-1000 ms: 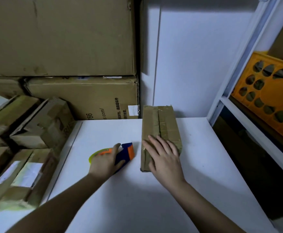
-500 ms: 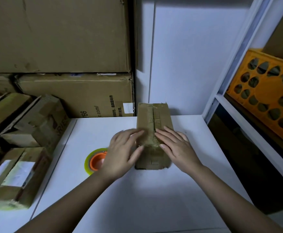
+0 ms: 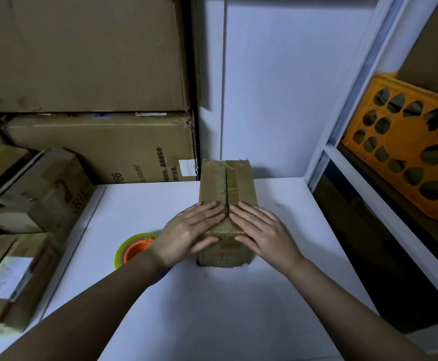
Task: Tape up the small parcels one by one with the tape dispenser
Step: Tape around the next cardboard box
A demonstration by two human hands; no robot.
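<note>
A small brown cardboard parcel (image 3: 227, 186) lies lengthwise on the white table (image 3: 207, 303), a dark seam running down the middle of its top between the two flaps. My left hand (image 3: 190, 231) rests flat on the left flap near the front end. My right hand (image 3: 260, 234) lies flat on the right flap, fingertips almost meeting those of the left at the seam. The tape dispenser (image 3: 134, 248), with its yellowish tape roll on an orange hub, lies on the table just left of my left wrist; most of its body is hidden behind my forearm.
Several small parcels (image 3: 35, 194) are heaped at the left edge of the table. Large cartons (image 3: 103, 147) are stacked at the back left. A white shelf frame (image 3: 348, 183) with an orange crate (image 3: 407, 160) borders the right side.
My left hand let go of the tape dispenser and moved right onto the parcel. Both hands have settled flat on the flaps, fingertips together at the seam.
</note>
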